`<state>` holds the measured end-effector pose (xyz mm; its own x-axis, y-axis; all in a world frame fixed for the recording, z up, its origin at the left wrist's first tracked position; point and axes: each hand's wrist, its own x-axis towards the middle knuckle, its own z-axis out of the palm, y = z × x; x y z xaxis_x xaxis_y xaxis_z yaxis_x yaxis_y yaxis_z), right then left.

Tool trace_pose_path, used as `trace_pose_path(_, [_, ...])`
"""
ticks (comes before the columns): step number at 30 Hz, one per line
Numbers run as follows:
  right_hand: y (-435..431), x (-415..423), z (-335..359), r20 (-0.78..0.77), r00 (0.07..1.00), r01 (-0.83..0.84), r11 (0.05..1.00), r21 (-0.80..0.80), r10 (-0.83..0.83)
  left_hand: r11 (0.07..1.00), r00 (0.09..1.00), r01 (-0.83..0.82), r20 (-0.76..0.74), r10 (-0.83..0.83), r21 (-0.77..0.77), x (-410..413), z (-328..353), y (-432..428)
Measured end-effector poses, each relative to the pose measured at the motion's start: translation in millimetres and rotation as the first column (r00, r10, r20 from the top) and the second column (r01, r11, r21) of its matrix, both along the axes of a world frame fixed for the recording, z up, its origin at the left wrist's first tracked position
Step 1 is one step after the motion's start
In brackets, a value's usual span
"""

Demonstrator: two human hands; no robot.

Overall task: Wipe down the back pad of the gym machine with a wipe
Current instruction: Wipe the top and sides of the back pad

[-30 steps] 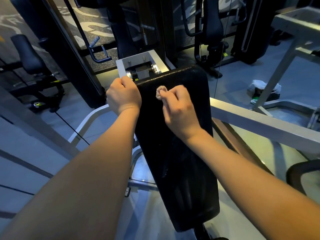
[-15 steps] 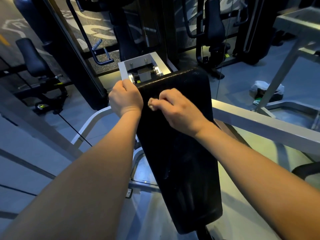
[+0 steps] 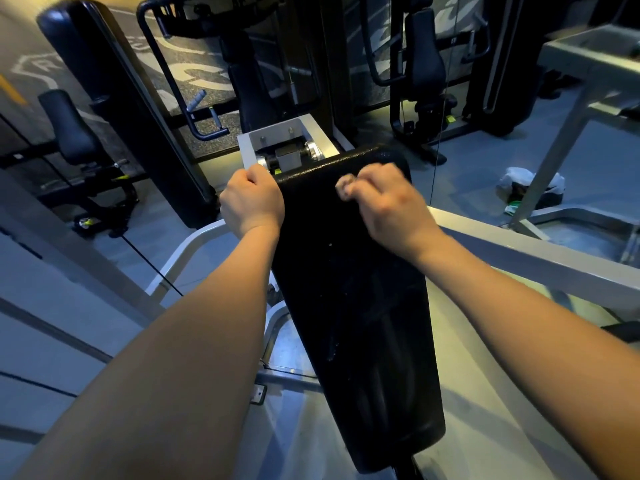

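A long black back pad (image 3: pixel 349 289) runs from the middle of the view down toward me. My left hand (image 3: pixel 251 200) grips the pad's upper left corner, fingers curled over its edge. My right hand (image 3: pixel 388 199) presses a small crumpled pale wipe (image 3: pixel 344 184) against the upper part of the pad, fingers curled round it. The right hand is blurred by motion. Only a small bit of the wipe shows past the fingers.
A grey metal bracket with a roller (image 3: pixel 287 147) sits just beyond the pad's top. A pale frame bar (image 3: pixel 540 258) crosses on the right. Black gym machines (image 3: pixel 426 71) stand behind. A white bag (image 3: pixel 530 185) lies on the floor at right.
My right hand with the wipe slid left toward my left hand, then back right across the pad's top. My left hand kept its grip on the corner.
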<state>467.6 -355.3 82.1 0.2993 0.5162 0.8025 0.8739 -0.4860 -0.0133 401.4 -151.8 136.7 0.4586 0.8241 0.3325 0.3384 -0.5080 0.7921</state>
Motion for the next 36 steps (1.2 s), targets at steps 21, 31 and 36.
trace_pose_path(21, [-48.2, -57.3, -34.6, -0.562, 0.819, 0.247, 0.953, 0.174, -0.11, 0.866, 0.914, 0.286, -0.388, -0.119, 0.41, -26.9, 29.9, -28.9])
trace_pose_path(31, [-28.2, -0.7, 43.1, -0.57, 0.813, 0.321, 0.907, 0.274, -0.115, 0.608, 0.722, 0.627, -0.656, -0.219, 0.488, -31.4, 2.7, -38.3])
trace_pose_path(36, [-7.7, 13.7, 18.4, -0.499, 0.864, 0.249, 0.92, 0.301, -0.071, 0.645, 0.669, 0.634, -0.72, -0.182, 0.427, -22.4, 5.3, -43.9])
